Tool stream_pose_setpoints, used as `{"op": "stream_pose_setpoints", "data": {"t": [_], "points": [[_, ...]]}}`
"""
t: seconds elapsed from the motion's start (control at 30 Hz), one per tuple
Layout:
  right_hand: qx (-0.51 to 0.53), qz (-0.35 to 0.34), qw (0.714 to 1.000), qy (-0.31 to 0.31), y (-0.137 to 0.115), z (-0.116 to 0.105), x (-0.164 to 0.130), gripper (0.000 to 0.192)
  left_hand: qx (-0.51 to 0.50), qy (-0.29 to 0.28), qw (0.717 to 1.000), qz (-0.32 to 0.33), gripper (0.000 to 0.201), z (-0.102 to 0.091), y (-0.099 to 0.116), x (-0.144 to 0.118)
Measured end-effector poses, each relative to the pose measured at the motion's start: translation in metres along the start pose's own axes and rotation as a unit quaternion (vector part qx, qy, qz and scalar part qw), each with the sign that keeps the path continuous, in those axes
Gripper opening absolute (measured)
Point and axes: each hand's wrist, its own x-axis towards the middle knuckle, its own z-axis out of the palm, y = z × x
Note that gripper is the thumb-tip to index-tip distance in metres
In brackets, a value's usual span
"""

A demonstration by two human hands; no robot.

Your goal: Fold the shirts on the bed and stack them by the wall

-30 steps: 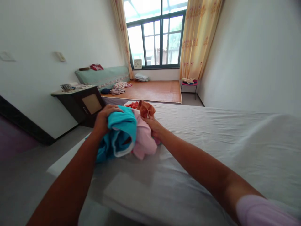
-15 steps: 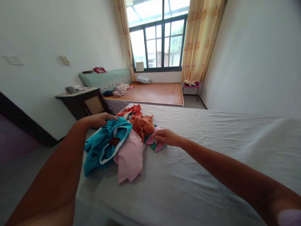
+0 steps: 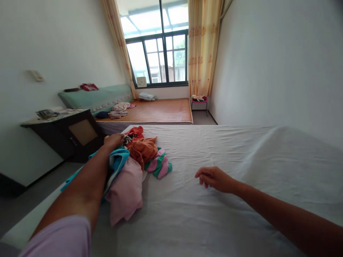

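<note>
The right hand (image 3: pixel 214 177), loosely curled and empty right of centre, has drawn away from the clothes pile (image 3: pixel 143 150) left of centre, leaving the left hand (image 3: pixel 114 141) by the red garment (image 3: pixel 138 131), grip unclear.

A white-sheeted bed (image 3: pixel 187 214) bears a rumpled heap of blue, pink, orange, red and green clothes (image 3: pixel 131 169).

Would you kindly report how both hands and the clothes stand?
Left hand at red garment, grip unclear. Right hand empty, over white sheet. Clothes heaped together; left forearm partly hides blue garment.
</note>
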Motion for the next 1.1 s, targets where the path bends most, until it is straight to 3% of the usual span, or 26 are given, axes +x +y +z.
{"op": "stream_pose_setpoints", "data": {"t": [0.07, 0.13, 0.23, 0.3, 0.37, 0.43, 0.5, 0.53, 0.57, 0.63, 0.7, 0.77, 0.87, 0.97, 1.1], "points": [[0.016, 0.013, 1.000, 0.017, 0.004, -0.007, -0.005, 0.019, 0.011, 0.028, 0.999, -0.029, 0.023, -0.024, 0.023, 0.015], [0.044, 0.025, 0.998, 0.037, 0.006, -0.010, -0.003, 0.020, -0.028, 0.115, 0.993, -0.002, 0.025, -0.050, 0.061, 0.028], [0.096, 0.037, 0.992, 0.078, 0.006, -0.013, 0.004, 0.024, -0.180, 0.240, 0.952, 0.061, 0.024, -0.073, 0.140, 0.029], [0.126, 0.045, 0.983, 0.123, 0.009, -0.022, 0.006, 0.028, -0.294, 0.268, 0.909, 0.126, 0.026, -0.070, 0.198, 0.011], [0.151, 0.050, 0.969, 0.191, 0.016, -0.040, 0.002, 0.030, -0.391, 0.211, 0.872, 0.208, 0.031, -0.053, 0.249, -0.017], [0.167, 0.057, 0.942, 0.285, 0.031, -0.064, -0.008, 0.031, -0.438, 0.070, 0.853, 0.275, 0.037, -0.025, 0.285, -0.047], [0.164, 0.062, 0.908, 0.381, 0.049, -0.091, -0.022, 0.032, -0.437, -0.077, 0.841, 0.311, 0.042, 0.005, 0.299, -0.070], [0.153, 0.066, 0.891, 0.421, 0.059, -0.103, -0.029, 0.032, -0.430, -0.105, 0.842, 0.308, 0.044, 0.019, 0.298, -0.077], [0.139, 0.070, 0.877, 0.455, 0.067, -0.113, -0.035, 0.033, -0.415, -0.097, 0.855, 0.295, 0.045, 0.032, 0.293, -0.081], [0.110, 0.081, 0.857, 0.497, 0.082, -0.127, -0.043, 0.036, -0.344, -0.017, 0.903, 0.256, 0.043, 0.055, 0.270, -0.083], [0.078, 0.088, 0.856, 0.504, 0.091, -0.131, -0.044, 0.038, -0.224, 0.058, 0.947, 0.222, 0.041, 0.076, 0.239, -0.079], [0.025, 0.084, 0.879, 0.468, 0.095, -0.127, -0.040, 0.038, -0.145, 0.093, 0.965, 0.200, 0.043, 0.094, 0.207, -0.072], [-0.121, 0.054, 0.919, 0.371, 0.096, -0.115, -0.032, 0.033, -0.090, 0.093, 0.974, 0.187, 0.046, 0.116, 0.170, -0.059], [-0.260, 0.014, 0.915, 0.308, 0.097, -0.106, -0.030, 0.033, -0.052, 0.096, 0.978, 0.177, 0.043, 0.128, 0.142, -0.045], [-0.313, -0.003, 0.908, 0.279, 0.097, -0.105, -0.034, 0.036, -0.018, 0.115, 0.985, 0.130, 0.047, 0.129, 0.104, -0.033]]}}
